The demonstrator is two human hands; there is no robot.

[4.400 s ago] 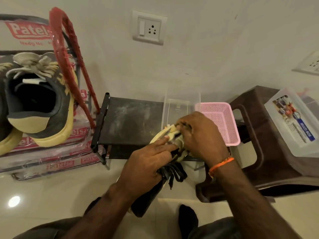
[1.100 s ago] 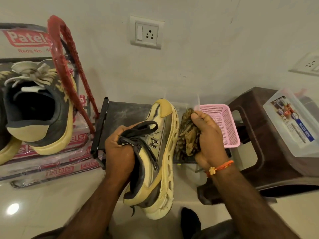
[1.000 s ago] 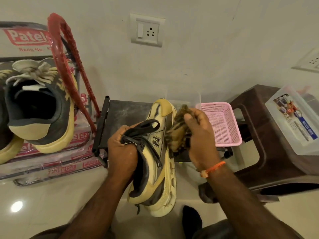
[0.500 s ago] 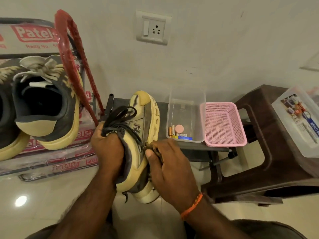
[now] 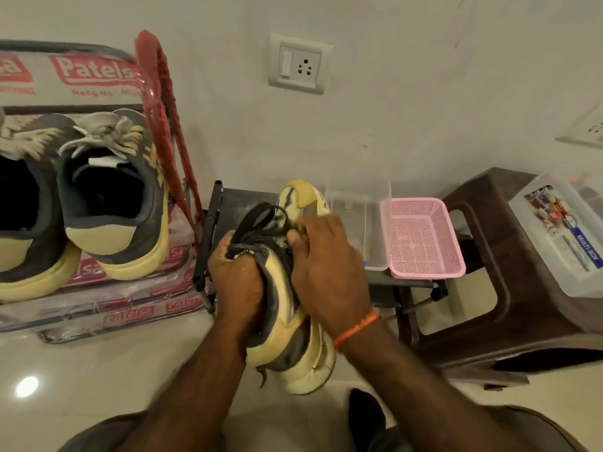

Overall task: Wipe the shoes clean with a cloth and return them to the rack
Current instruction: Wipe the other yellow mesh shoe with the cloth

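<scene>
1. Pale wall and glossy floor frame the scene; the shoe (image 5: pixel 287 308) is held in the air in front of the low dark rack (image 5: pixel 228 203), toe pointing up toward the wall and heel down toward the floor.
2. The left hand (image 5: pixel 236 275) grips the collar and bunched black laces, fingers curled round them. That grip looks firm enough to brace against rubbing; it should stay put so the shoe does not twist.
3. The right hand (image 5: pixel 326 265) lies curled over the shoe's side near the tongue. The cloth is not visible under it, so I cannot tell whether it is pinched there; motion blur suggests a wiping stroke.
4. To do this well, I judge long strokes from toe to heel are best, with pressure into the grooves of the thick yellow sole, turning the shoe with the left hand to reach each face.
5. Laces hanging loose could snag the fingers; keeping them gathered helps.
6. Further out, a second pair (image 5: pixel 111 197) sits on the stacked packages at left, and a pink basket (image 5: pixel 421 239) stands beside a clear tub (image 5: pixel 362 203) on the rack.
</scene>
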